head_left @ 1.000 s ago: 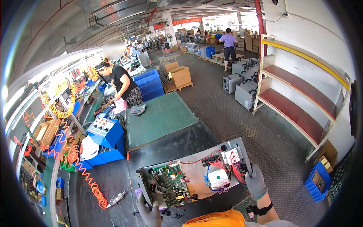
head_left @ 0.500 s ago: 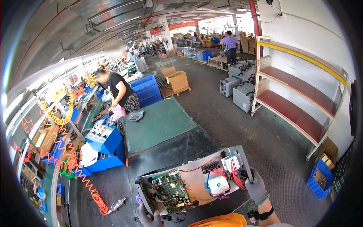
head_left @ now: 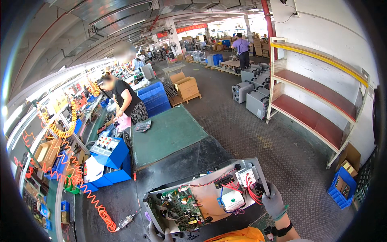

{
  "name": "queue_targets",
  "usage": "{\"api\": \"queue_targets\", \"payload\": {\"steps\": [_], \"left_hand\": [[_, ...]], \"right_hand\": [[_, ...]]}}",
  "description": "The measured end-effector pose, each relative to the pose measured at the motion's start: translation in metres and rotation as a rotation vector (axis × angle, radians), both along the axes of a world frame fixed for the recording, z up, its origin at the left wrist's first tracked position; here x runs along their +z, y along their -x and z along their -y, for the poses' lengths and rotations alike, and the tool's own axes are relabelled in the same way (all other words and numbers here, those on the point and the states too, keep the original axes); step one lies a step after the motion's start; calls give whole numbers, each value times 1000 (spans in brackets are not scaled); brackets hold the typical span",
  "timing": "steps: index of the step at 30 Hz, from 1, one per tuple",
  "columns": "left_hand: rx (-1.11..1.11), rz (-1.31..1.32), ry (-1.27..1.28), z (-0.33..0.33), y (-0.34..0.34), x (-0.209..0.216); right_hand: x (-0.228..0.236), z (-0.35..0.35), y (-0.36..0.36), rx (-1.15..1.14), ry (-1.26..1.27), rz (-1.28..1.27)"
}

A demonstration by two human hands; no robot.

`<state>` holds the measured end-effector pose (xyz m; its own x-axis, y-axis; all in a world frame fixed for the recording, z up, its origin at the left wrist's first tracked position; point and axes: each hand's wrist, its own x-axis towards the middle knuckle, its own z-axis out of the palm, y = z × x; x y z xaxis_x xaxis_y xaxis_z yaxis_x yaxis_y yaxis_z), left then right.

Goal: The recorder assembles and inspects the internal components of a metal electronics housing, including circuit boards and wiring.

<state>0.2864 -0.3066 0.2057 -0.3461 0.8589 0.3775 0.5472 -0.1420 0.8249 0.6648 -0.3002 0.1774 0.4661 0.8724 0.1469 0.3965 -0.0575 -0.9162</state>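
Note:
An open grey metal equipment chassis (head_left: 211, 184) is held at both ends, tilted a little, over the near end of the black bench top. Inside it sit a green circuit board (head_left: 183, 209), a white boxed component (head_left: 233, 200) and bundled red wires (head_left: 253, 194). My left hand (head_left: 159, 234), in a grey glove, grips the lower left corner and is partly cut off by the lower picture edge. My right hand (head_left: 275, 203), also gloved, is closed round the right end panel. A pneumatic screwdriver (head_left: 126, 221) on an orange coiled hose lies left of the chassis.
Blue bins (head_left: 115, 171) and a blue control box (head_left: 111, 150) stand along the bench's left side. A green mat (head_left: 167, 135) covers the farther bench. One person in black (head_left: 125, 97) works at the far left. A wheeled shelf rack (head_left: 314, 97) stands right, beyond the aisle.
The view has shifted slightly. Both hands keep hold of the chassis, whose right end sits slightly lower and further left in the picture.

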Motion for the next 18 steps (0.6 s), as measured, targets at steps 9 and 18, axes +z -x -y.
{"api": "queue_targets", "payload": {"steps": [9,18], "left_hand": [[-11,11,-48,-2,3,-9],[-22,92,7,0,-2,2]], "right_hand": [[5,-1,0,14,8,-19],[9,-1,4,5,-48,-75]]}}
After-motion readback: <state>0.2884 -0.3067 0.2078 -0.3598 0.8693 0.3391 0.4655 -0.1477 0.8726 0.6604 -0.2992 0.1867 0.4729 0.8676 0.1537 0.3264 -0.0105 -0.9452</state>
